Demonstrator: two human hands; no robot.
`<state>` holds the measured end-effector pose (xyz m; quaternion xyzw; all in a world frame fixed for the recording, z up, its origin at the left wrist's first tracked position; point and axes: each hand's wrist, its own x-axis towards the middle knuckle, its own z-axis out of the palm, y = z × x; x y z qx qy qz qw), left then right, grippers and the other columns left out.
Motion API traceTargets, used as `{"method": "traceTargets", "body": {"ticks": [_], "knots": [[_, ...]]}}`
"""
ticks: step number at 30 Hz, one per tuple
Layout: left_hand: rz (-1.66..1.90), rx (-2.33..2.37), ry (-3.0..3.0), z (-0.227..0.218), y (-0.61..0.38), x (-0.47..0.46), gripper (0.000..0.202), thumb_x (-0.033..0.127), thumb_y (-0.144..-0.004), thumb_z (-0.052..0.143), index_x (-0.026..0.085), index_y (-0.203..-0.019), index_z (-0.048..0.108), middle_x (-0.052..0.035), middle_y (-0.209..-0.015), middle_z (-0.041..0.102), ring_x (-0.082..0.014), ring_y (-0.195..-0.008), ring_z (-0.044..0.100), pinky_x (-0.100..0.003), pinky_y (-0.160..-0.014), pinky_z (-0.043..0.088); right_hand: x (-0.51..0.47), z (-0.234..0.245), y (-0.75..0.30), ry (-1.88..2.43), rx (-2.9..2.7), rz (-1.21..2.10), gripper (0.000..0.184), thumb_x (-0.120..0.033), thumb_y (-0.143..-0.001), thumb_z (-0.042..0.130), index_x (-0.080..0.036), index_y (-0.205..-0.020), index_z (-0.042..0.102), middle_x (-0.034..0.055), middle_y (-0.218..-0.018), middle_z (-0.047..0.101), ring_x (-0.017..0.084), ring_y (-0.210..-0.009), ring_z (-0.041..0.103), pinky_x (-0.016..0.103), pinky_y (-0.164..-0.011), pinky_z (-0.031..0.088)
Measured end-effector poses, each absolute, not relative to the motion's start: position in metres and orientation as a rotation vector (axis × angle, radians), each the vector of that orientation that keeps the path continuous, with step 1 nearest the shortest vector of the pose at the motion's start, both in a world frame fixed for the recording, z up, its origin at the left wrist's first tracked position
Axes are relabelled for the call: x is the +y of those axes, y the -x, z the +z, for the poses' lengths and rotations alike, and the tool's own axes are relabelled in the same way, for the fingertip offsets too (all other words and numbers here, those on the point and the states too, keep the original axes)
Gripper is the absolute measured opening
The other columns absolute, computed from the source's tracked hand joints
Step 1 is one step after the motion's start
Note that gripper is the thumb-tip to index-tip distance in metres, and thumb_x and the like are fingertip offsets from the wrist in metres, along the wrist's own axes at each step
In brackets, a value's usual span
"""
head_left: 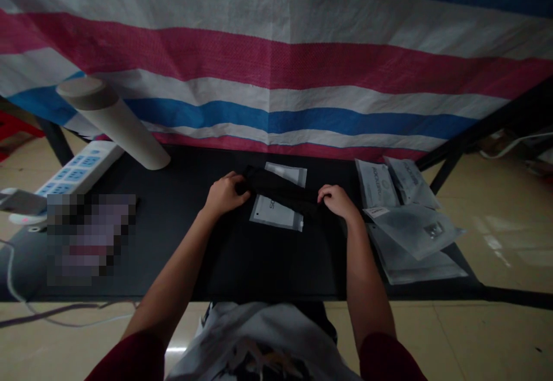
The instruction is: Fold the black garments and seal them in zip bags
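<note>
Holding black cloth (276,187) lengthwise crosswise, pinched by left fingers (242,197) and right fingers (327,191) at opposite ends, slanting bodyward rightward, across a zip bag (274,217).

A right-side pouch (375,188) reads, probably, "ROCKBROS"; the central bag (276,217), "OS".

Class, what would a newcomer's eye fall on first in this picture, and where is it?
Probably the striped sheet in white, pink and blue, hanging across the back beyond the black table. Next, at the centre, the left hand and right hand hold opposite ends of a black, cloth-like strip over a pale packet. Then a pale cylinder on the left, beside the power strip.
</note>
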<state>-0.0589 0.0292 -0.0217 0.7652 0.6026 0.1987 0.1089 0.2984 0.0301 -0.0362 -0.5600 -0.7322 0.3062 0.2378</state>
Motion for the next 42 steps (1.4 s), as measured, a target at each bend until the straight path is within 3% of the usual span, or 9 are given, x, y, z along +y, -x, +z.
{"method": "traceTargets", "body": {"ticks": [3,5,11,17,23,28,35,38,42], "knots": [[0.624,1.796,-2.138,-0.019,0.054,0.027,0.043,0.057,-0.083,0.053,0.020,-0.096,0.070,-0.0068,-0.098,0.069,-0.0227,-0.077,0.065,-0.030,-0.066,0.047,0.022,-0.026,-0.304,1.397,-2.126,1.281,0.035,-0.006,-0.060,0.041,-0.021,-0.063,0.073,0.0020,-0.074,0.071,0.017,-0.074,0.064,0.029,-0.072,0.046],[0.678,1.816,-2.069,-0.022,0.050,0.027,0.050,0.060,-0.089,0.042,0.019,-0.091,0.071,-0.0080,-0.096,0.070,-0.0241,-0.081,0.065,-0.033,-0.070,0.048,0.019,-0.020,-0.303,1.348,-2.042,1.480,0.033,-0.011,-0.065,0.045,-0.019,-0.075,0.075,0.0029,-0.074,0.072,0.017,-0.069,0.064,0.029,-0.068,0.047],[0.846,1.819,-2.129,-0.045,0.041,0.034,0.044,0.056,-0.086,0.052,0.017,-0.074,0.068,-0.0156,-0.122,0.063,-0.0337,-0.117,0.052,-0.046,-0.099,0.043,0.025,-0.025,-0.270,1.351,-1.551,1.236,0.026,-0.034,-0.078,0.059,-0.017,-0.094,0.071,0.0067,-0.085,0.072,0.016,-0.069,0.064,0.028,-0.063,0.048],[1.058,1.584,-1.887,-0.050,0.044,0.040,0.029,0.046,-0.078,0.064,0.019,-0.070,0.057,-0.0107,-0.105,0.069,-0.0248,-0.092,0.065,-0.036,-0.081,0.049,0.026,-0.041,-0.239,1.348,-1.560,1.199,0.036,-0.045,-0.080,0.064,-0.018,-0.102,0.068,0.0090,-0.096,0.071,0.019,-0.076,0.067,0.031,-0.067,0.051],[1.233,1.350,-1.597,-0.043,0.040,0.039,0.030,0.036,-0.068,0.074,0.018,-0.076,0.051,0.0013,-0.073,0.056,-0.0132,-0.064,0.056,-0.026,-0.061,0.045,0.018,-0.039,-0.223,1.351,-1.699,1.037,0.034,-0.043,-0.081,0.065,-0.019,-0.105,0.068,0.0083,-0.096,0.071,0.019,-0.078,0.067,0.032,-0.074,0.052],[1.238,1.100,-1.504,-0.030,0.024,0.029,0.032,0.028,-0.064,0.078,0.017,-0.082,0.054,-0.0007,-0.084,0.056,-0.0138,-0.080,0.058,-0.029,-0.076,0.049,0.012,-0.038,-0.206,1.269,-1.539,1.175,0.057,-0.044,-0.076,0.072,-0.021,-0.126,0.057,0.0093,-0.111,0.068,0.019,-0.085,0.067,0.031,-0.074,0.053],[1.320,1.008,-1.391,-0.028,-0.004,0.015,0.050,0.025,-0.066,0.079,0.018,-0.108,0.053,-0.0043,-0.099,0.058,-0.0160,-0.094,0.059,-0.032,-0.087,0.049,0.007,-0.040,-0.200,1.213,-1.413,1.559,0.035,-0.043,-0.070,0.076,-0.018,-0.093,0.071,0.0044,-0.088,0.072,0.021,-0.078,0.067,0.032,-0.070,0.052],[1.284,1.102,-1.255,-0.032,-0.013,0.011,0.060,0.030,-0.068,0.079,0.020,-0.118,0.048,-0.0065,-0.110,0.057,-0.0168,-0.095,0.061,-0.032,-0.085,0.051,0.006,-0.033,-0.196,1.166,-1.292,1.476,0.035,-0.040,-0.069,0.077,-0.019,-0.095,0.071,0.0036,-0.093,0.073,0.021,-0.085,0.066,0.032,-0.076,0.051],[1.081,0.982,-1.169,-0.033,-0.020,0.006,0.054,0.038,-0.073,0.074,0.016,-0.117,0.052,-0.0087,-0.110,0.063,-0.0198,-0.096,0.064,-0.035,-0.086,0.052,0.005,-0.029,-0.191,1.163,-1.140,1.421,0.036,-0.042,-0.068,0.077,-0.020,-0.096,0.071,0.0037,-0.096,0.073,0.022,-0.089,0.066,0.033,-0.080,0.050]]}}
